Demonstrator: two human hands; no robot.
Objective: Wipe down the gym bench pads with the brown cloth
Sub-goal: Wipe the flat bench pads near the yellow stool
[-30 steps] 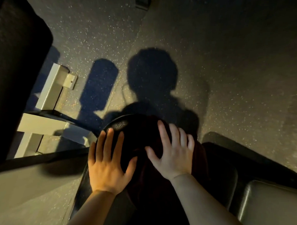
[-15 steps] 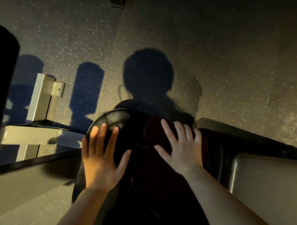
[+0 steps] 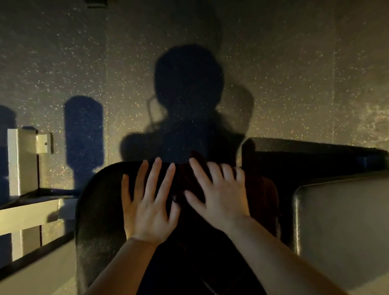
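Your left hand (image 3: 147, 206) lies flat with its fingers spread wide on the dark rounded vinyl bench pad (image 3: 98, 208), gripping nothing. Your right hand (image 3: 219, 195) is also flat and splayed, pressing down on the dark brown cloth (image 3: 263, 195), which sits bunched near the far end of the pad, mostly under and just to the right of that palm. The light is poor and your own shadow falls across the pad, so the cloth's edges are hard to make out.

To wipe well from here, keep the right palm's weight on the cloth rather than the fingertips, so the fabric travels with your hand instead of rucking up. Spread the bunched part flatter first if you can; a wad cleans only a narrow stripe. Use the left hand to steady the pad, clear of the cloth's path. Work in overlapping strokes from the far rounded edge back toward you, then over the sides. The lighter grey padded cushion (image 3: 346, 226) at your right looks untouched and probably comes next.
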